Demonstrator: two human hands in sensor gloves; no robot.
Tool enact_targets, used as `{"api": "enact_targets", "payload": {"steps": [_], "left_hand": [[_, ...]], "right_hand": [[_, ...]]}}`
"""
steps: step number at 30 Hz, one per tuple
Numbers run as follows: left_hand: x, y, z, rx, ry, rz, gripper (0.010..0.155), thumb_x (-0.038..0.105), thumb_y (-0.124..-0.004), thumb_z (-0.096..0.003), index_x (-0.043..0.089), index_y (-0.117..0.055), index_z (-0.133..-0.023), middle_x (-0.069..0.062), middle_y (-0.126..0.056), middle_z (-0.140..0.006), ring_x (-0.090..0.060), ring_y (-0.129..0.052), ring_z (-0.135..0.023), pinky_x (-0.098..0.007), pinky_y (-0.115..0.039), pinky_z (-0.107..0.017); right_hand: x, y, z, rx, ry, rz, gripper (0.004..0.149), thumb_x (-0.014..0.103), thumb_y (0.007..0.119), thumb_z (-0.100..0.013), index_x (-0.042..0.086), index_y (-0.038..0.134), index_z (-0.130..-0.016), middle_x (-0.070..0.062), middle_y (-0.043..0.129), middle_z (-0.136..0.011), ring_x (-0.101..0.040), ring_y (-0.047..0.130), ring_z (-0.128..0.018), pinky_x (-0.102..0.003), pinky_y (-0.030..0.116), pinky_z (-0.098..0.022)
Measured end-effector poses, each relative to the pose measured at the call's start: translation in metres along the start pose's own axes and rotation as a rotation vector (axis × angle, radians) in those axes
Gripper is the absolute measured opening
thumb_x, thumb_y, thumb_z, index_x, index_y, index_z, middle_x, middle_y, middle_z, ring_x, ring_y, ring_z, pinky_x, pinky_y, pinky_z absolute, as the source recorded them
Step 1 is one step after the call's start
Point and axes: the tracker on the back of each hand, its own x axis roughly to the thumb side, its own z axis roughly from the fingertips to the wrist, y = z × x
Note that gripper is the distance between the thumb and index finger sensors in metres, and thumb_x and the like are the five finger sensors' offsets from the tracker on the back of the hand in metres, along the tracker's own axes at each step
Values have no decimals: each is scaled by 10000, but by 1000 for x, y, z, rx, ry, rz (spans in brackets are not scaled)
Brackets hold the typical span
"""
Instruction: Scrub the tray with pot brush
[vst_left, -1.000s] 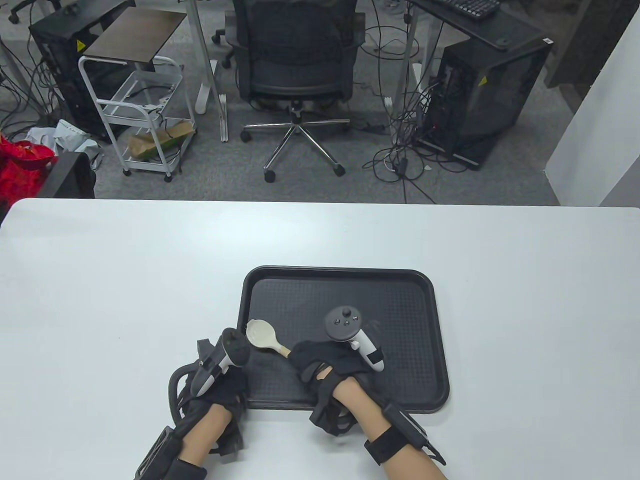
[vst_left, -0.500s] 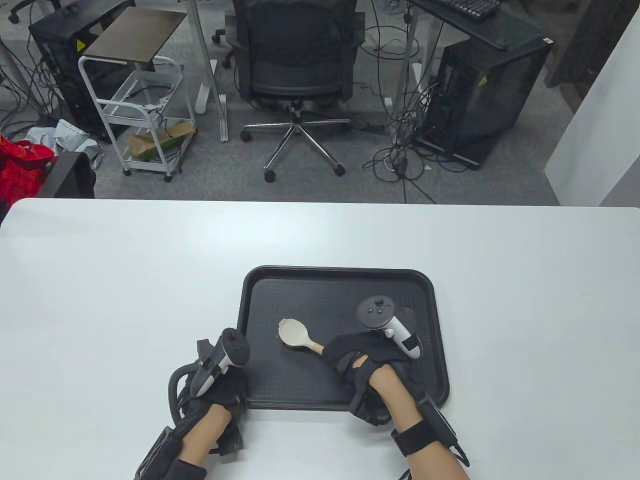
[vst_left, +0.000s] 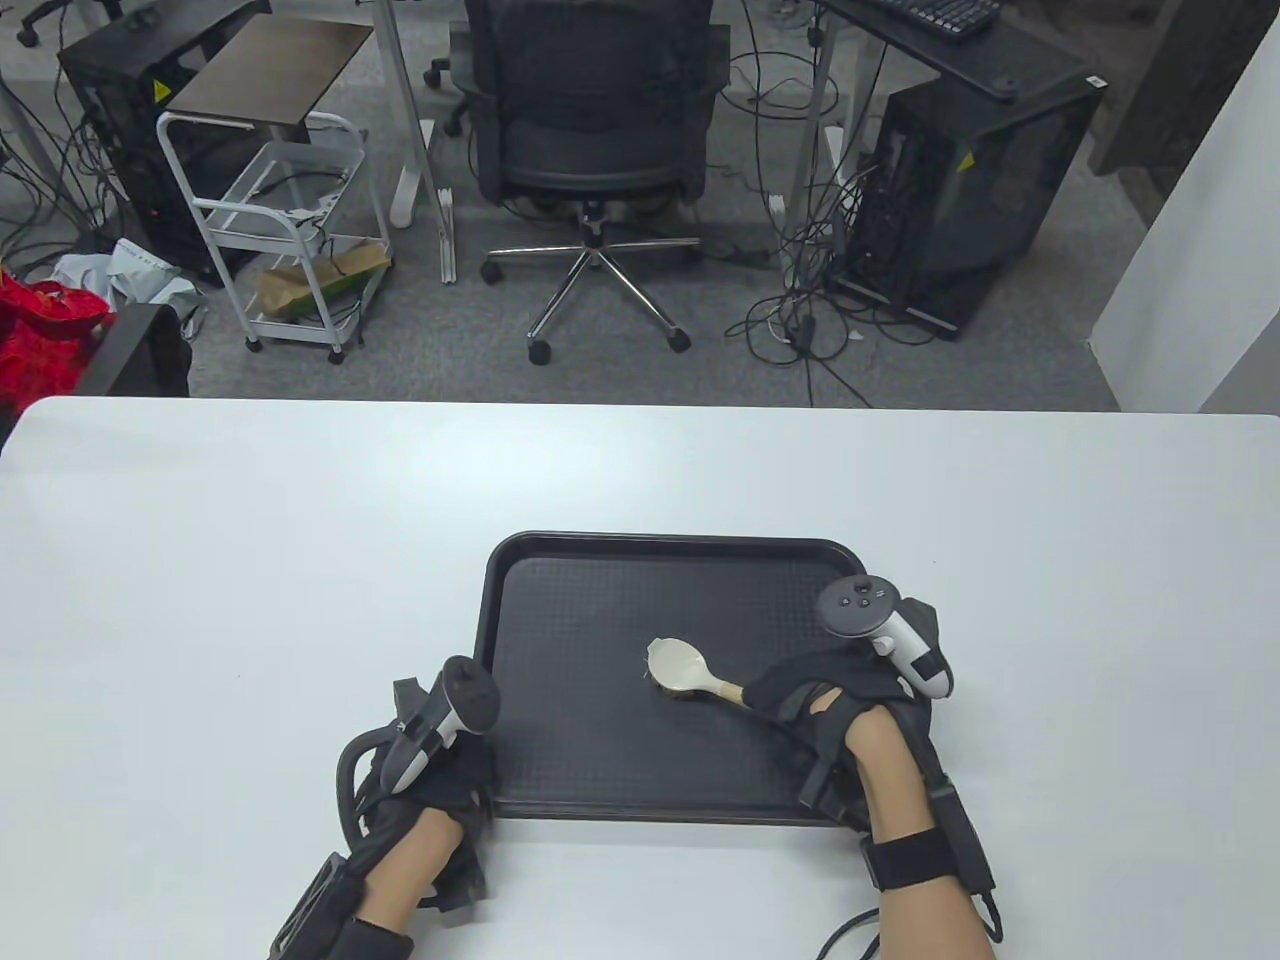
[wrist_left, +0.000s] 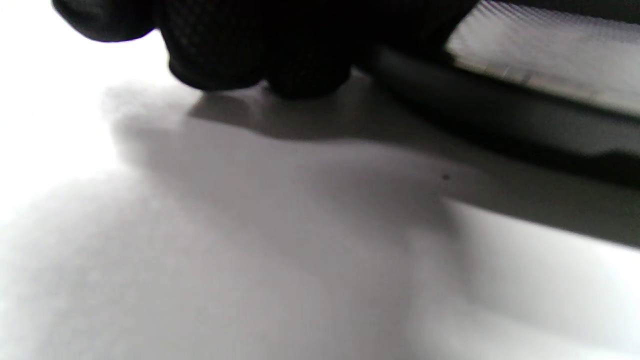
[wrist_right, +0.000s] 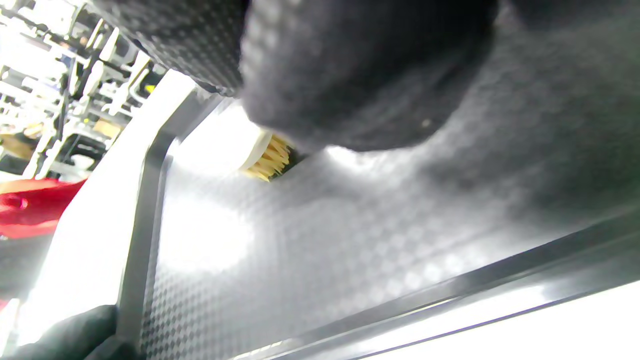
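A black textured tray lies on the white table, near its front edge. On the tray floor stands a pot brush with a white head and a wooden handle, bristles down. My right hand grips the handle at the tray's right side, and its fingers curl round it. My left hand holds the tray's near-left corner. Its fingertips touch the table beside the rim. The left glove also shows at the rim in the right wrist view.
Bare white table spreads on all sides of the tray. Beyond the far edge stand an office chair, a white cart and a computer tower on the floor.
My right hand has swept the brush from the tray's left side rightward to right of its middle. The left hand and the tray have stayed put.
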Motion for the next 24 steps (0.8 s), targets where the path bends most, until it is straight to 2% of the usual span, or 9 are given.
{"api": "enact_targets", "payload": {"steps": [11,24], "left_hand": [[0,0,0,1,1,0,663,433,-741,-448,73,-517,-958,6,-818,-746,-217,-920,-547,-501,-758,-491],[0,0,0,2,1,-1,664,433,-741,-448,71,-518,-958,-2,-818,-746,-217,-920,-547,-502,-758,-491]], "right_hand": [[-61,-44,21,-83,87,-131,521,359,886,-470,20,818,-861,-176,980,-512,-257,983,-70,-404,836,-3],[-107,-74,52,-188,162,-218,515,317,935,-440,-13,866,-829,-205,999,-479,-295,975,-47,-443,825,-8]]}}
